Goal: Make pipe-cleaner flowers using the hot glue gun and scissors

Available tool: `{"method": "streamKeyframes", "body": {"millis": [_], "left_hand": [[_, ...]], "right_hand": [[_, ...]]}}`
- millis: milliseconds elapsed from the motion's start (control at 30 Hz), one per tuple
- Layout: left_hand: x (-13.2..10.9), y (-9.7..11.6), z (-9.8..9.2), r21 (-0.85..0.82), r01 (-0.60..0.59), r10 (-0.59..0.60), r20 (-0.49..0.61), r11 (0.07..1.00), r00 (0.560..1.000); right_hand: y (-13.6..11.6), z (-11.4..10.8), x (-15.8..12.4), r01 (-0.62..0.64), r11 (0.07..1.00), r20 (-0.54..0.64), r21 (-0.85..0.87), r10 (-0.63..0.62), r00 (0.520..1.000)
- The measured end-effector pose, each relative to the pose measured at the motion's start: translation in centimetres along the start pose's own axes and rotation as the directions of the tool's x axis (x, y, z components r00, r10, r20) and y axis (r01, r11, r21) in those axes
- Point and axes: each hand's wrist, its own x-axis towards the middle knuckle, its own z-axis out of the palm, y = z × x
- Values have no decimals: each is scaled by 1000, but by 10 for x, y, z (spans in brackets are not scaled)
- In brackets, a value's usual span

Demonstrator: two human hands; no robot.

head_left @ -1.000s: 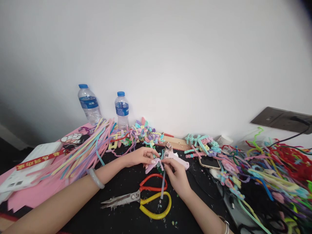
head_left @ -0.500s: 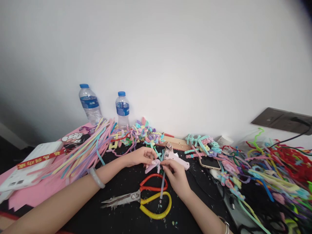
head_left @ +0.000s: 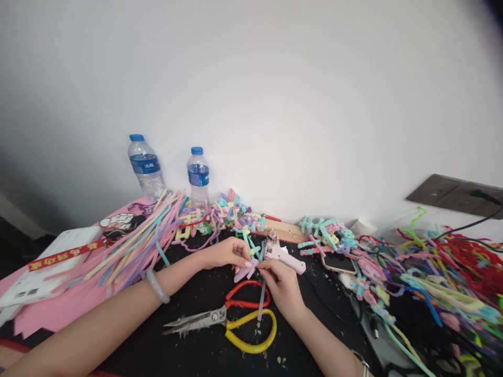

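Left hand (head_left: pixel 228 253) pinching pink pipe-cleaner piece (head_left: pixel 245 270), right hand (head_left: pixel 282 285) pinching its pale stem (head_left: pixel 261 299) (fingertips meeting), above scissors (head_left: pixel 230 322), glue gun (head_left: pixel 282 255) just behind

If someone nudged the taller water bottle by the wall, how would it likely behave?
The taller water bottle stands upright and narrow, so a push near its blue cap would probably tip it. It looks largely empty, so likely light. Being round, it may roll toward the pipe cleaners once down.

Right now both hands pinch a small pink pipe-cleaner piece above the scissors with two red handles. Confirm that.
Not quite. In the head view the scissors have one red handle and one yellow. The rest holds: the left hand and right hand pinch the pink pipe-cleaner piece just above them.
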Motion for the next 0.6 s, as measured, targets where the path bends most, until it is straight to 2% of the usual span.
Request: {"method": "streamKeyframes", "body": {"millis": [333,600], "left_hand": [[0,0,0,7,-13,12,4,1000,1000],[1,-1,0,12,-11,11,3,1000,1000]], "right_hand": [[0,3,-1,9,999,-21,-52,-11,1000],[3,5,-3,-79,995,-42,-68,77,996]]}}
